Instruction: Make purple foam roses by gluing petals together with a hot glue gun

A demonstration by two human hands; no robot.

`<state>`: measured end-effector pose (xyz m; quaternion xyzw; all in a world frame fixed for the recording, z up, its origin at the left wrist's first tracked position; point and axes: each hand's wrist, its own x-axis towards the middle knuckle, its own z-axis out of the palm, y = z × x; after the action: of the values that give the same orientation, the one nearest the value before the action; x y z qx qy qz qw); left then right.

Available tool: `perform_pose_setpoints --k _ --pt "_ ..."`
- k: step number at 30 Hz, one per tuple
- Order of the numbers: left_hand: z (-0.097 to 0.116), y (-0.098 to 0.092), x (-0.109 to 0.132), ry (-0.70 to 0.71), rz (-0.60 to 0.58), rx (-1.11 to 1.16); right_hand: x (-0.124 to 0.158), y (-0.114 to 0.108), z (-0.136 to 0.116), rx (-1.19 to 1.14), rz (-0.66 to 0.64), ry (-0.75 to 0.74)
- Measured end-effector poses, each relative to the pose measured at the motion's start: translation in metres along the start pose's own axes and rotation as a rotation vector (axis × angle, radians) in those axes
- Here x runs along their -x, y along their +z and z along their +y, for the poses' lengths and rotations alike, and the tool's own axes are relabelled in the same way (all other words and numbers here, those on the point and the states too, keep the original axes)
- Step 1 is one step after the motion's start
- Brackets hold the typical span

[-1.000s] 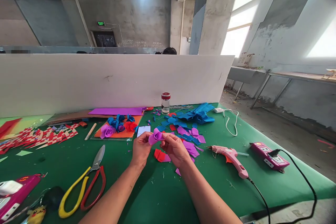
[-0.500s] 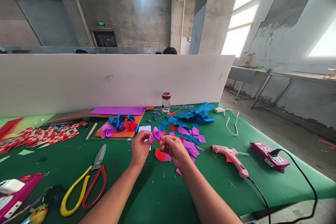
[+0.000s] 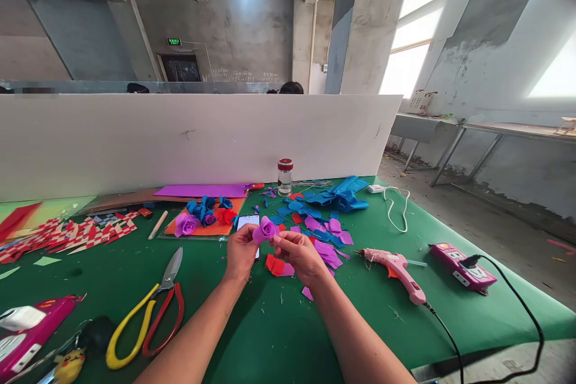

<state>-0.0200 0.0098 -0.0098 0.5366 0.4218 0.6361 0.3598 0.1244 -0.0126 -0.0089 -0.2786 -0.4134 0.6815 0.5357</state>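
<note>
While scissors [image 3: 167, 281] bound your left, glue gun [image 3: 398, 270] your right, left hand [image 3: 239, 252] and right hand [image 3: 299, 255] pinch purple flower [image 3: 265, 230].

**Where Things Lie on the Table**

The purple felt rose [image 3: 265, 230] sits between the left hand [image 3: 240, 252] and the right hand [image 3: 299, 255], above the middle of the green cloth-covered table [image 3: 270, 336]. The yellow- and red-handled scissors [image 3: 148, 312] lie left of the hands. The pink glue gun [image 3: 396, 267] lies to their right, with the pink power strip [image 3: 463, 270] farther right. Just behind the hands lies the white phone [image 3: 246, 223]. The red-lidded glass jar [image 3: 284, 177] stands farther back, before the white partition board [image 3: 180, 138] along the table's far edge. The heap of blue felt pieces [image 3: 339, 195] lies right of the jar.
</note>
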Motion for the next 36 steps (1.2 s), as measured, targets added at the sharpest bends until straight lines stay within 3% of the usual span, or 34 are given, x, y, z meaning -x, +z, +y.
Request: perform_pose_setpoints --k 10,13,19,24,36 --pt "-0.001 -0.002 0.001 -0.025 0.007 -0.015 0.001 0.003 0.006 -0.197 -0.101 0.121" --pt "0.001 -0.002 0.0 0.001 0.004 -0.013 0.001 -0.001 0.001 -0.083 -0.058 0.058" --pt "0.004 -0.001 -0.001 -0.004 -0.051 0.022 -0.001 -0.003 -0.009 0.191 0.179 -0.21" --pt "0.001 -0.002 -0.001 -0.006 -0.109 -0.016 -0.001 -0.001 -0.007 0.26 0.187 -0.237" --pt "-0.004 -0.001 -0.001 -0.091 -0.086 0.06 0.0 -0.001 -0.006 0.073 0.102 -0.129"
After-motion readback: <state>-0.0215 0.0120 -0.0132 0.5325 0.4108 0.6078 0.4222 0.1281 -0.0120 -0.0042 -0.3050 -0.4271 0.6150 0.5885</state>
